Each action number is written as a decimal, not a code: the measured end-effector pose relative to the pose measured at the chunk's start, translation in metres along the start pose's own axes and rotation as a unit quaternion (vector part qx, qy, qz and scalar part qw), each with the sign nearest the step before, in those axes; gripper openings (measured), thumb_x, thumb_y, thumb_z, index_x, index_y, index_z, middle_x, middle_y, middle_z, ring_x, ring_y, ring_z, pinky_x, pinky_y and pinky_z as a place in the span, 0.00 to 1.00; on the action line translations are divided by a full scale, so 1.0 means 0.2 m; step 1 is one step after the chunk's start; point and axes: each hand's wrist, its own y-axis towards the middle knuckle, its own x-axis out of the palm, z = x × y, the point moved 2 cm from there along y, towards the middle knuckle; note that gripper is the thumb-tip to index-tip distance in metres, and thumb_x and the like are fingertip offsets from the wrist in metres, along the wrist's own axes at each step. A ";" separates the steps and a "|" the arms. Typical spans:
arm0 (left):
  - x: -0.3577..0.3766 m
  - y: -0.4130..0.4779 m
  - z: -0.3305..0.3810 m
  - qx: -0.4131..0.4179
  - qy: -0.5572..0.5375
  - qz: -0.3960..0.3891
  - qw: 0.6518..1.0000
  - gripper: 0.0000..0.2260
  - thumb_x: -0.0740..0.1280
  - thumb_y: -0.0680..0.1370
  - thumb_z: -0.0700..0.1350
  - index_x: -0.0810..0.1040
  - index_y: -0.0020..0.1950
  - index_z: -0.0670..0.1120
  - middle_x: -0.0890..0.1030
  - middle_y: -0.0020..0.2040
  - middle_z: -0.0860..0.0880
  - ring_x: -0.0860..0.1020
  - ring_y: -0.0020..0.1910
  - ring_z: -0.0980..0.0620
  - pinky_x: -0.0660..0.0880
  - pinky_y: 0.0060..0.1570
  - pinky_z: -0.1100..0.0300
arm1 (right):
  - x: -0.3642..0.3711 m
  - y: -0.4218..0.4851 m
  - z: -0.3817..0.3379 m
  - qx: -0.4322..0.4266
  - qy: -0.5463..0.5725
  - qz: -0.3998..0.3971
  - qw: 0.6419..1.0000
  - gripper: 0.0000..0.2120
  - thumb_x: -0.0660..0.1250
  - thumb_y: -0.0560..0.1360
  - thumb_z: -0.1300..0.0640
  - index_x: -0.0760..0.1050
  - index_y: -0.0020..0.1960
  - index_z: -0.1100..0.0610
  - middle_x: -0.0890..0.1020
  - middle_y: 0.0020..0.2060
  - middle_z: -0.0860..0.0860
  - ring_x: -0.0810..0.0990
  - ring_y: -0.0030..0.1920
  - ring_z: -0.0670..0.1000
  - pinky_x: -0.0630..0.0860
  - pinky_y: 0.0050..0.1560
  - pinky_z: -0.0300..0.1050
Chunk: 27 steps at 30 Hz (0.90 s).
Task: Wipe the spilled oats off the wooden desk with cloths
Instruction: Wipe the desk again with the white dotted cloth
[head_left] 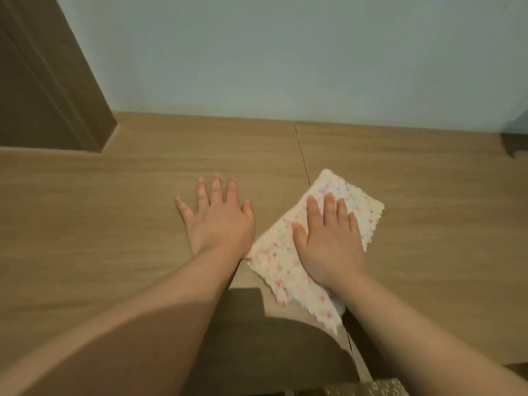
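Note:
A cream cloth (281, 261) with pink and coloured speckles and a zigzag edge lies flat on the wooden desk (114, 210), right of centre. My right hand (328, 238) presses on it with straight fingers, palm down. My left hand (218, 215) rests flat on the bare desk just left of the cloth, fingers spread. No oats are visible on the wood. The cloth's near corner hangs past the desk's front edge.
A pale wall (285, 52) bounds the desk at the back. A dark wooden panel (43, 81) stands at the back left. A seam (303, 155) runs across the desk top. A dark object (514, 144) sits at the far right edge.

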 end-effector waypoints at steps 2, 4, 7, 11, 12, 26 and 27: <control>0.01 0.00 0.00 -0.004 0.000 0.007 1.000 0.25 0.43 0.81 0.56 0.47 0.77 0.53 0.46 0.78 0.51 0.41 0.76 0.48 0.41 0.71 0.37 | -0.02 0.25 -0.03 0.022 0.011 0.005 1.000 0.29 0.40 0.80 0.42 0.40 0.77 0.53 0.41 0.75 0.58 0.39 0.74 0.59 0.38 0.72 0.55; 0.01 -0.01 0.00 -0.007 -0.003 0.010 1.000 0.25 0.43 0.81 0.56 0.48 0.77 0.53 0.46 0.78 0.52 0.41 0.77 0.49 0.42 0.71 0.38 | -0.05 0.49 -0.07 0.039 0.023 0.009 0.999 0.29 0.41 0.80 0.43 0.41 0.77 0.54 0.42 0.75 0.59 0.39 0.74 0.61 0.38 0.72 0.57; 0.01 0.00 0.01 -0.013 0.005 0.010 1.000 0.25 0.43 0.80 0.57 0.47 0.77 0.55 0.45 0.78 0.53 0.41 0.76 0.50 0.43 0.72 0.39 | -0.09 0.84 -0.13 0.089 0.048 0.013 0.995 0.29 0.41 0.80 0.44 0.41 0.77 0.56 0.41 0.75 0.59 0.39 0.74 0.62 0.38 0.72 0.58; 0.01 0.02 0.01 -0.021 0.022 -0.009 1.000 0.26 0.39 0.79 0.58 0.42 0.77 0.56 0.41 0.78 0.53 0.38 0.76 0.50 0.42 0.72 0.41 | -0.14 1.12 -0.22 0.172 0.072 0.022 0.982 0.31 0.42 0.80 0.45 0.42 0.76 0.62 0.43 0.75 0.62 0.40 0.74 0.63 0.38 0.71 0.58; 0.00 0.02 0.01 -0.021 0.025 -0.012 0.999 0.26 0.39 0.79 0.58 0.41 0.76 0.56 0.41 0.78 0.53 0.37 0.76 0.50 0.42 0.72 0.41 | -0.15 1.15 -0.23 0.186 0.077 0.024 0.979 0.31 0.43 0.80 0.46 0.42 0.75 0.63 0.44 0.75 0.62 0.40 0.74 0.63 0.38 0.71 0.58; -0.01 0.01 0.01 -0.018 0.015 0.007 1.000 0.25 0.44 0.81 0.57 0.49 0.77 0.54 0.47 0.78 0.52 0.42 0.77 0.50 0.44 0.72 0.40 | 0.04 0.00 0.01 -0.004 0.047 0.007 0.999 0.33 0.34 0.77 0.42 0.37 0.75 0.61 0.41 0.75 0.59 0.40 0.75 0.56 0.36 0.73 0.50; -0.02 0.01 0.01 -0.019 0.013 0.010 1.000 0.25 0.44 0.81 0.57 0.49 0.77 0.54 0.47 0.78 0.52 0.43 0.77 0.50 0.44 0.72 0.40 | 0.08 -0.15 0.04 -0.012 0.035 0.014 0.999 0.34 0.35 0.77 0.42 0.43 0.75 0.63 0.48 0.75 0.61 0.47 0.75 0.58 0.40 0.72 0.49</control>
